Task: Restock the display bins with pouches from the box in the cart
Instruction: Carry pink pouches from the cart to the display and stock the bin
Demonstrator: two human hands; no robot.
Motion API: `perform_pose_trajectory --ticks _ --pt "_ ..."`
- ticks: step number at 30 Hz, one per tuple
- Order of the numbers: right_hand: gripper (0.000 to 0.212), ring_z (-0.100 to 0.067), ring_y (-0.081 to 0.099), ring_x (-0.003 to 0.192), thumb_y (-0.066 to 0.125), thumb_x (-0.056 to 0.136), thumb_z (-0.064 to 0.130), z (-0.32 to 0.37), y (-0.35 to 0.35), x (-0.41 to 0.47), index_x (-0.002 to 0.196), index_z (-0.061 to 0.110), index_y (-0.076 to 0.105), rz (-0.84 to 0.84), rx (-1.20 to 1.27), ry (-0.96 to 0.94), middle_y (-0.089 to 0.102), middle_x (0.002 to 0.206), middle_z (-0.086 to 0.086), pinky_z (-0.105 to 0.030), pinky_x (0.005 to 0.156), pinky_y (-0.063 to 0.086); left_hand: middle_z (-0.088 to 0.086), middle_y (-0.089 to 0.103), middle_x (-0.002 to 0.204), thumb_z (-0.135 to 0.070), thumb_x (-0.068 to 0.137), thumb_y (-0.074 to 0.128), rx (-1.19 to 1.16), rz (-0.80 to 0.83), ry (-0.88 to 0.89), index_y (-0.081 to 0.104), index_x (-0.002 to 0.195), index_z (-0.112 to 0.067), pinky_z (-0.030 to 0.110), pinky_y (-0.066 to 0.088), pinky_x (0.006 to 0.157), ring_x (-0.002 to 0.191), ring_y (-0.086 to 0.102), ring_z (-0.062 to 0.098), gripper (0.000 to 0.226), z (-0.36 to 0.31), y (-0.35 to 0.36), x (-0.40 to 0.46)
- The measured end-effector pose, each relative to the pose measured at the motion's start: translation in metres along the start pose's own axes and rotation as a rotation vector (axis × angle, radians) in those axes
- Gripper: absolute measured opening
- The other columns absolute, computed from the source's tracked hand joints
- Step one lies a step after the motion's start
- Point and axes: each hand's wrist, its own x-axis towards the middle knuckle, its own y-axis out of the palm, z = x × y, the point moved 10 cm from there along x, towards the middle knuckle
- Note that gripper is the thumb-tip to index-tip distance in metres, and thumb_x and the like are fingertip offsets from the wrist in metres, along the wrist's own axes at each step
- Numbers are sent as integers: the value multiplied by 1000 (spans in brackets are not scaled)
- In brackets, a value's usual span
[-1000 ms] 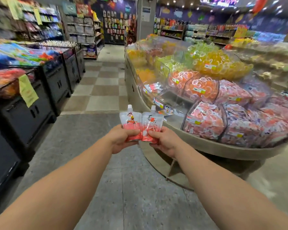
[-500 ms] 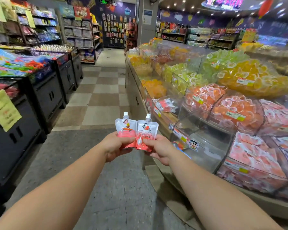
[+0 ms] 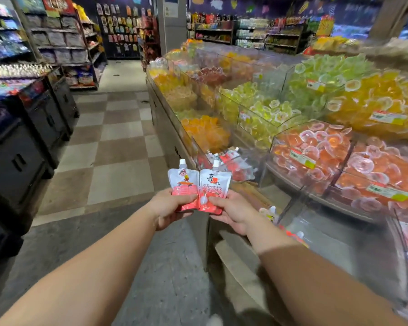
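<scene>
Both hands have advanced along the display stand since the earlier frames: the clear bins that lay ahead and to the right now stand close on the right, and the two pouches are carried at the same upright attitude as before. Left hand (image 3: pixel 172 208) pinches the lower edge of the left pouch (image 3: pixel 183 184), thumb across the front face; right hand (image 3: pixel 232 214) pinches the lower edge of the right pouch (image 3: pixel 213 190) in the same manner. Each pouch stands with its long axis near vertical, white spout cap uppermost, and the two overlap slightly at their inner edges. The target appears to be the partly filled bin of matching pouches (image 3: pixel 229 163), which lies just beyond and slightly right of the pouch tops, on the lower tier of the display stand (image 3: pixel 167 128). The right hand is the nearer to it; the left hand is on the aisle side and would have to cross over. A second low bin (image 3: pixel 339 234), close beside the right forearm, holds a few spouted pouches (image 3: pixel 270 214), so the choice between the two bins cannot be settled from this view. The judged next move is a short forward and rightward reach over the bin's clear front wall, then release. The cart and box are not in view.
</scene>
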Motion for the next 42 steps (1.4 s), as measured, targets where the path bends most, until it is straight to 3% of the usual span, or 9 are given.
perform_pose_trajectory --ticks 7,12,16,20,26,30,33,38,42 --pt "21 -18 65 96 62 91 8 58 -25 155 107 21 62 60 7 -10 70 104 0 -32 80 52 7 69 84 -11 81 69 6 42 -2 65 100 -11 29 46 65 70 60 16 19 -61 -4 154" --pt "31 -23 67 100 77 76 21 108 -68 235 106 15 69 -39 -59 -119 72 108 -7 -47 96 51 -4 73 76 -2 93 56 50 46 6 67 94 -14 19 49 59 72 66 11 17 -101 19 254" --pt "11 -6 65 61 66 87 2 124 -109 274 93 11 66 -144 -8 -116 72 71 4 -19 55 51 4 74 81 1 90 58 61 93 -24 66 100 -9 26 54 66 74 69 18 16 -116 36 318" --pt "10 -21 63 70 71 82 4 127 -139 309 85 11 67 -251 59 -92 70 90 -20 -32 67 49 5 71 69 -4 86 65 138 149 -101 64 96 -8 25 55 48 52 66 13 10 -124 47 374" --pt "19 -9 68 56 65 86 -5 113 -168 374 84 15 67 -463 157 -77 72 68 2 -21 52 54 2 74 75 1 90 60 195 278 -138 67 100 -10 23 58 53 59 70 11 16 -139 43 463" --pt "16 -5 64 47 68 84 -2 92 -168 406 78 13 65 -645 186 35 69 77 -9 -19 45 50 3 68 66 9 81 61 174 483 -207 62 90 -5 24 54 54 53 64 10 17 -151 44 509" --pt "23 1 58 41 68 81 -7 79 -166 418 69 12 62 -801 181 118 66 66 -3 -13 45 47 6 71 81 6 81 63 205 572 -247 63 99 -8 29 59 64 65 69 12 23 -152 40 533" --pt "9 -26 60 60 69 77 -6 43 -152 444 86 -8 68 -1001 286 209 67 79 -22 -35 56 53 6 72 88 0 86 61 283 761 -282 62 112 -8 31 60 65 72 70 14 27 -160 49 554" --pt "10 -24 64 57 67 84 9 18 -149 457 75 11 69 -1124 317 299 68 63 -8 -45 65 60 7 73 93 -6 79 66 243 812 -274 60 117 -7 31 60 69 78 72 16 38 -172 53 563"
